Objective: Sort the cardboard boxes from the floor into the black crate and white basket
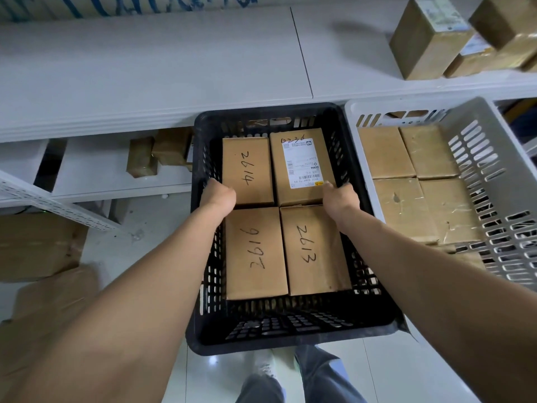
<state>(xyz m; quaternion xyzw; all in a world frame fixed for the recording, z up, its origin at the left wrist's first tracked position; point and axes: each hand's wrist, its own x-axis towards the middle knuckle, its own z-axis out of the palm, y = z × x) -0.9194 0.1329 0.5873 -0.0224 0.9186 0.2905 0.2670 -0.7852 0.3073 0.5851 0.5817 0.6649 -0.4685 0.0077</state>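
The black crate (203, 330) stands in front of me with four cardboard boxes lying flat in it. My left hand (218, 196) is down at the near left corner of the far box marked 2614 (247, 167). Its fingers curl down between box and crate wall, out of sight. My right hand (340, 199) grips the near right corner of the far box with the white label (300, 164) in the same way. Boxes marked 2616 (255, 254) and 2613 (313, 251) fill the near half. The white basket (494, 181) to the right holds several taped boxes.
A white shelf board (159, 68) runs above both containers, with brown boxes (427, 36) at its right end. More boxes (157, 154) sit on the lower shelf to the left, and flat cardboard (40, 245) lies on the floor at left. My feet (290, 382) are just below the crate.
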